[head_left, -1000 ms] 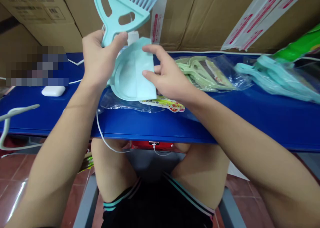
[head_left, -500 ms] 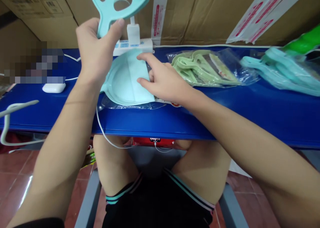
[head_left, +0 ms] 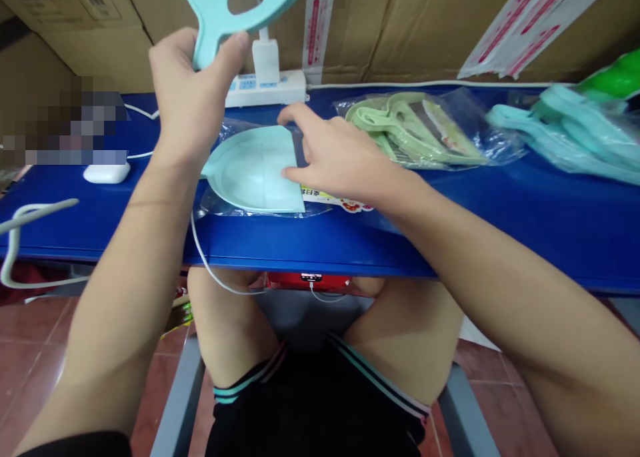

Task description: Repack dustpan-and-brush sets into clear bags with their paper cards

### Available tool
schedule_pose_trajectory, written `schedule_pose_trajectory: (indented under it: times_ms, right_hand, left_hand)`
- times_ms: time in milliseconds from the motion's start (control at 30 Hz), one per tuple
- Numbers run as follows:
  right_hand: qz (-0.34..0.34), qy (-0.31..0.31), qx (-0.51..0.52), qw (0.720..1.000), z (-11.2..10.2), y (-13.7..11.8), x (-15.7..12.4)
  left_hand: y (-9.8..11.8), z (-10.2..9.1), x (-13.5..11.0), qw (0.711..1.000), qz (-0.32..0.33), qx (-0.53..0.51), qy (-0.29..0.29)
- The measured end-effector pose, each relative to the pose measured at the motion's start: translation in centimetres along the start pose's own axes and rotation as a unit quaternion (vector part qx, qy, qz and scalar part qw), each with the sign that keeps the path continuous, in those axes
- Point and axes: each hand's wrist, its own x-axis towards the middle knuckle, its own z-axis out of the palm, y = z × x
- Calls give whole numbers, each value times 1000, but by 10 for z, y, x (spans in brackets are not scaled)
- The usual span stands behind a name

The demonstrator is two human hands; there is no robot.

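Note:
My left hand (head_left: 200, 77) grips a light-blue hand brush (head_left: 245, 10) by its handle, raised at the back; its upper end runs out of the picture. A light-blue dustpan (head_left: 250, 170) lies on the blue table, on a clear plastic bag (head_left: 213, 207). Over the dustpan's straight right edge hovers my right hand (head_left: 330, 150), thumb and forefinger apart, holding nothing. The thumb tip is close to that edge; whether it touches I cannot tell. A printed card (head_left: 340, 202) shows partly from under the pan and the hand.
A bagged green brush-and-dustpan set (head_left: 415, 130) and a bagged light-blue set (head_left: 565, 133) lie to the right. Behind stand a white power strip (head_left: 280, 90) with a plug and cardboard boxes (head_left: 400, 30). A white earbud case (head_left: 107, 171) and cables are on the left.
The dustpan, tilted up in my right fingers before, now lies flat on the bag. My right fingers have come off it. The left hand still holds the brush in about the same place.

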Motion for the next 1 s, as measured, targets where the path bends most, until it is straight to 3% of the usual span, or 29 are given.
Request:
schedule_pose_trajectory:
  times_ms: [200, 267, 667, 1000]
  right_hand:
    - [1, -148, -25, 989, -26, 5, -14]
    - [15, -171, -42, 984, -28, 8, -16]
    - [29, -139, -72, 987, -28, 21, -12]
    - [54, -124, -83, 987, -26, 24, -13]
  left_hand:
    - [-1, -3, 0, 1000, -10, 2, -9]
    - [-1, -4, 0, 1000, -11, 4, -16]
    - [5, -1, -4, 1000, -30, 9, -2]
    - [-1, -2, 0, 1000, -12, 1, -1]
